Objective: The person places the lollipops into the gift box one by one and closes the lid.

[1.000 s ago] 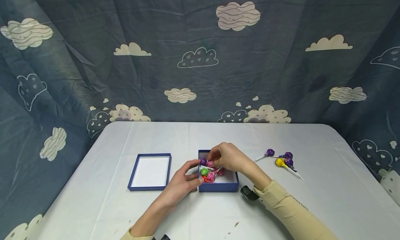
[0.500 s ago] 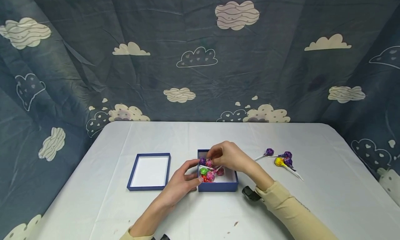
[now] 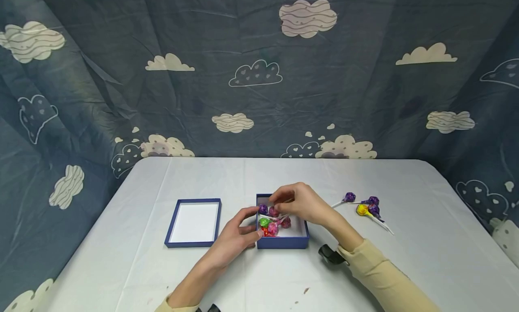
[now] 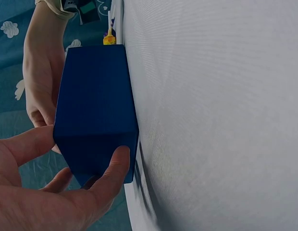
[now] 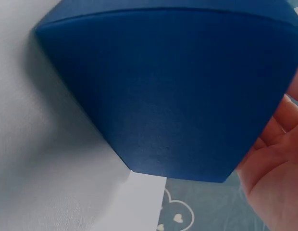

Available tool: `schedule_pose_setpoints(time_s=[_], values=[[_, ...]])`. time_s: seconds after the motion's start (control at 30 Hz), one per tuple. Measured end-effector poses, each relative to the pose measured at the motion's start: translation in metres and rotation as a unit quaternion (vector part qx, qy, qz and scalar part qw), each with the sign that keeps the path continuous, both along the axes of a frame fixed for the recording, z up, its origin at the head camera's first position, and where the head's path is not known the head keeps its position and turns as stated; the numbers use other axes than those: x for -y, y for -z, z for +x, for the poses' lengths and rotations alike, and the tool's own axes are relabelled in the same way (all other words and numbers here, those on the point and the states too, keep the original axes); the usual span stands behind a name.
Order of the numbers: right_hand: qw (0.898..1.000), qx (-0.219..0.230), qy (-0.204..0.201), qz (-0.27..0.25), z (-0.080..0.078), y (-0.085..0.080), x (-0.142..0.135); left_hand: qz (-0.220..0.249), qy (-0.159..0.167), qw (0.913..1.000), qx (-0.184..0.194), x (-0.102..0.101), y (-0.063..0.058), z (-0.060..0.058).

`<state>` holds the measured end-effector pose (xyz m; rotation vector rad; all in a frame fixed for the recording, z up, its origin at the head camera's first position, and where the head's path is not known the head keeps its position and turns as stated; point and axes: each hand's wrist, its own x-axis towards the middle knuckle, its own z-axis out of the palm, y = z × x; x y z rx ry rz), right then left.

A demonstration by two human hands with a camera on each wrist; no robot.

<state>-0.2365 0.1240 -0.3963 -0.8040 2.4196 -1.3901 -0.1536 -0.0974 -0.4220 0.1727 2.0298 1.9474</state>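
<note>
A: Start at the left. What's there?

B: The lid [image 3: 195, 222], left of centre, white inside showing. Then the left hand [image 3: 234, 240], fingers spread and resting against the left side of the box [image 3: 283, 243], not clenched.

A: And the box itself?

B: Lower centre, uncovered. Inside, bunched at its left, are a purple pop [image 3: 263, 209], a green pop [image 3: 264, 222] and a pink pop [image 3: 273, 229], among others.

A: The right hand [image 3: 303, 206]?

B: Just right of that, reaching into the box from above. Its thumb and finger are at a dark pink pop [image 3: 273, 212]. I can't tell whether they pinch it or only touch it; in the right wrist view the box hides the tips.

A: Further right?

B: Three purple pops [image 3: 349, 197] and a yellow pop [image 3: 362, 209], loose, well apart from the box.

A: So which step?

B: Settling one pop among the rest, I'd judge. The next move calls for a clean release, then a reach right for a loose one, sticks kept from snagging.
</note>
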Motion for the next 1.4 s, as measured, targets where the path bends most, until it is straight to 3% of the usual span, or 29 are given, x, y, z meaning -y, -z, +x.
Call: schedule_pose_setpoints(time_s=[0.4, 1.03, 1.4], values=[[0.999, -0.027, 0.021, -0.013, 0.009, -0.010, -0.015, -0.007, -0.005, 1.0000, 0.003, 0.000, 0.000, -0.001], [0.990, -0.076, 0.120, -0.002, 0.031, -0.026, -0.060, 0.003, -0.006, 1.0000, -0.001, -0.002, 0.000, 0.001], [0.982, -0.097, 0.162, 0.018, 0.040, -0.024, -0.089, 0.008, -0.002, 1.0000, -0.003, -0.001, -0.001, 0.001]])
